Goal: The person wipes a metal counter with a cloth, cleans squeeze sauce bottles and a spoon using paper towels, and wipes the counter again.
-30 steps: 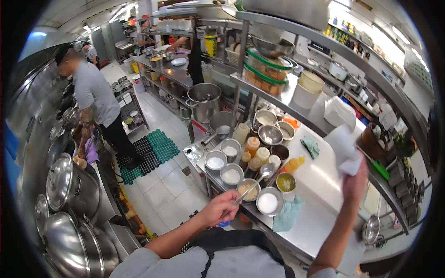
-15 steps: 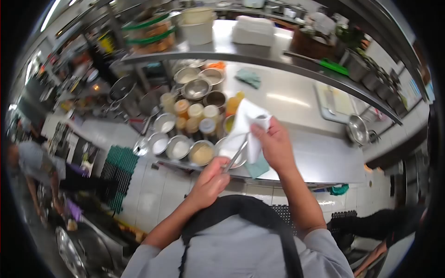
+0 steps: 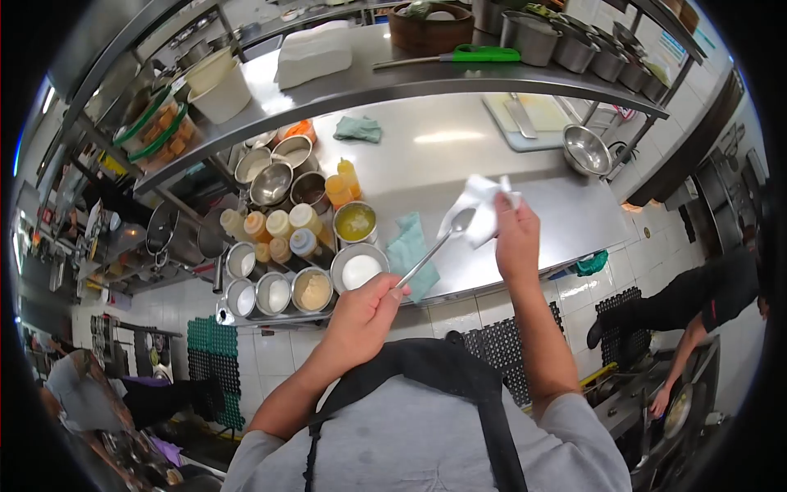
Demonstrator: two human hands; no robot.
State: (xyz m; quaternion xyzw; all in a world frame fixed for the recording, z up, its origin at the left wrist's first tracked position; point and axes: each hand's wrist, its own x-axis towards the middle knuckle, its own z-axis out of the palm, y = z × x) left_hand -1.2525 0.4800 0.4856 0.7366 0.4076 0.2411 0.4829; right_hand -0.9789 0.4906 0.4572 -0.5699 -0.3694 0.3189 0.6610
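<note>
My left hand (image 3: 362, 318) is closed round the handle of a long metal spoon (image 3: 434, 250), its bowl pointing up and to the right. In my right hand (image 3: 516, 238) is a white paper towel (image 3: 479, 210), pinched in the fingers and hanging beside the spoon's bowl. Whether the towel touches the bowl I cannot tell. Below the spoon, a green cloth (image 3: 410, 254) lies at the counter's front edge. Left of it stand a metal pot of white contents (image 3: 359, 267) and a pot of yellow-green liquid (image 3: 355, 221).
Squeeze bottles (image 3: 279, 223) and several metal pots stand on the counter's left. A cutting board with a knife (image 3: 520, 115) and a metal bowl (image 3: 586, 149) are at the right. A shelf (image 3: 369, 87) crosses above, bearing a green-handled tool (image 3: 484, 54). Co-workers stand at both sides.
My view has turned to the right. The paper towel has come away from along the spoon's shaft, and the spoon's bowl now shows. Both hands keep their hold.
</note>
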